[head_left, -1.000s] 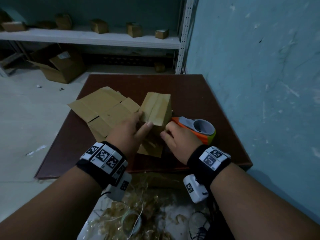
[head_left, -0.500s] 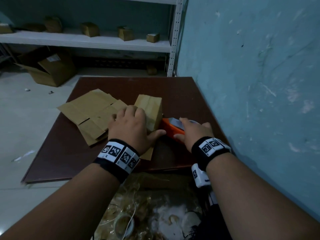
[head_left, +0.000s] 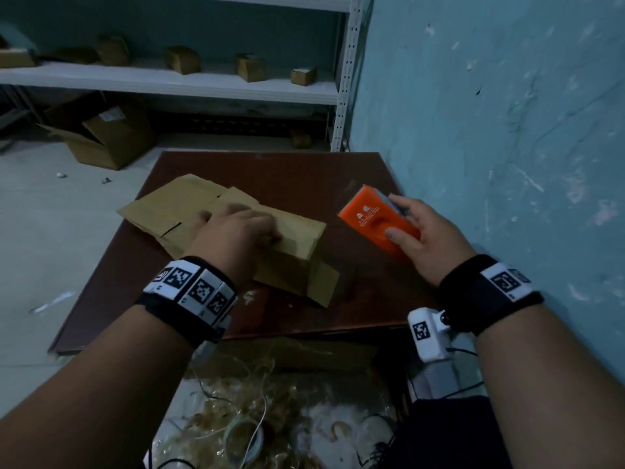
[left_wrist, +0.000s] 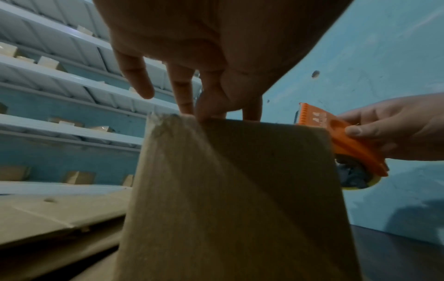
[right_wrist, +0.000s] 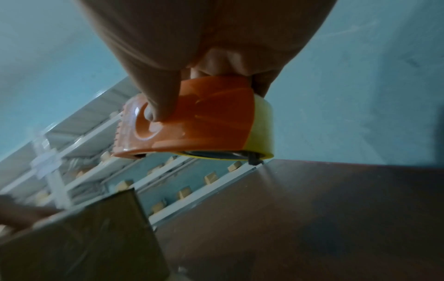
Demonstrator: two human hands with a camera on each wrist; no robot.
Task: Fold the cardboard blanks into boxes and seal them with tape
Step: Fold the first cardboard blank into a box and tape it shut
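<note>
A folded cardboard box [head_left: 297,245] stands near the middle of the brown table [head_left: 304,174]. My left hand [head_left: 250,228] lies on its top, the fingers touching the upper edge of the box [left_wrist: 240,190] in the left wrist view. Behind and left of it lie flat cardboard blanks [head_left: 169,208]. To the right, my right hand [head_left: 406,231] holds an orange tape dispenser [head_left: 372,221] in the air, clear of the box. In the right wrist view the thumb sits in the hollow of the dispenser [right_wrist: 192,121], and the yellowish tape roll [right_wrist: 263,129] shows at its back.
A blue wall [head_left: 490,130] runs along the table's right edge. White shelving [head_left: 169,82] with small boxes stands behind, and an open carton [head_left: 101,133] sits on the floor. Tangled tape scraps [head_left: 243,418] lie below the table's near edge.
My right hand has lifted the tape dispenser off the table and carried it right, away from the box. My left hand has shifted onto the top of the box.
</note>
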